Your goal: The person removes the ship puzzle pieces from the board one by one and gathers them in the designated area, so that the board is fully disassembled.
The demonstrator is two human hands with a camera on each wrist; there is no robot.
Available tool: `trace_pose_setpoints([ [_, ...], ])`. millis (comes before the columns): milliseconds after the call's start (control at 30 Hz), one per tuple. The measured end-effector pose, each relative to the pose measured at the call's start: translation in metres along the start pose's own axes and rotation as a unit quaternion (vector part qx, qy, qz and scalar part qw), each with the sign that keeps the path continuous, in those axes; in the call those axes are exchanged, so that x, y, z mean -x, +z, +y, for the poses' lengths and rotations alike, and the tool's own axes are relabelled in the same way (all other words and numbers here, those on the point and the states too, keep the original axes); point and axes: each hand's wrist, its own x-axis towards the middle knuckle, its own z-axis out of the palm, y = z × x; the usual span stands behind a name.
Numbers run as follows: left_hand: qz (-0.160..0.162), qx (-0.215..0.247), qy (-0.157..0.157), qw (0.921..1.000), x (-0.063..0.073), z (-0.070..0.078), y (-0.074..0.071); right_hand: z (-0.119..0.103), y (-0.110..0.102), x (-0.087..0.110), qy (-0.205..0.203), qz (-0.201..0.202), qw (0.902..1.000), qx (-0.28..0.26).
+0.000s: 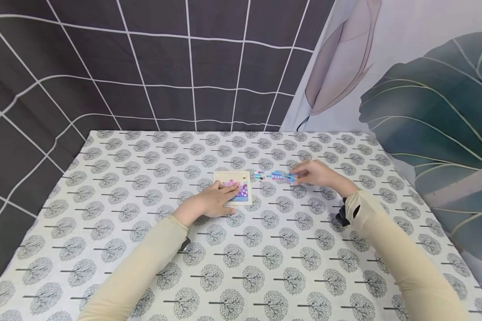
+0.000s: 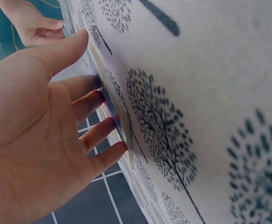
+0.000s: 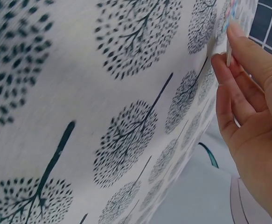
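A small square puzzle tray [image 1: 225, 173] with a pale frame lies on the table, its inside partly filled with pink and purple picture pieces [image 1: 243, 192]. My left hand [image 1: 213, 200] rests on the tray's left side, fingertips pressing its face and thumb spread away near the lower edge. To the right of the tray, my right hand [image 1: 316, 173] pinches a thin blue jigsaw piece [image 1: 292, 178] between thumb and fingers. In the right wrist view that piece [image 3: 228, 55] shows edge-on at the fingertips.
Between tray and right hand lie several loose colourful jigsaw pieces [image 1: 277, 175], some close by the tray's right edge. A cloth printed with grey trees [image 1: 269, 258] covers the table. Behind it hangs a dark curtain [image 1: 156, 62] with white grid lines; a leaf-patterned curtain [image 1: 438, 111] hangs at right.
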Motion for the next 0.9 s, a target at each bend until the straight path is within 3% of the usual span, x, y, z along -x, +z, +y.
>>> trace_pose_setpoints([
  [233,-0.006,-0.007,0.001,1.0000,-0.001,-0.005,0.000,0.002,0.000,0.002,0.022,0.005,0.9997,0.000],
  [400,-0.007,-0.018,0.000,0.9998,-0.002,-0.001,-0.001,0.002,-0.001,0.003,0.015,0.007,0.9999,0.004],
  [600,-0.013,-0.038,-0.019,0.9990,-0.005,0.012,-0.005,0.000,-0.003,0.001,0.001,0.008,0.9992,0.038],
  [900,-0.010,-0.065,-0.061,0.9960,-0.005,0.019,-0.007,-0.006,0.000,-0.007,0.025,-0.002,0.9982,0.055],
])
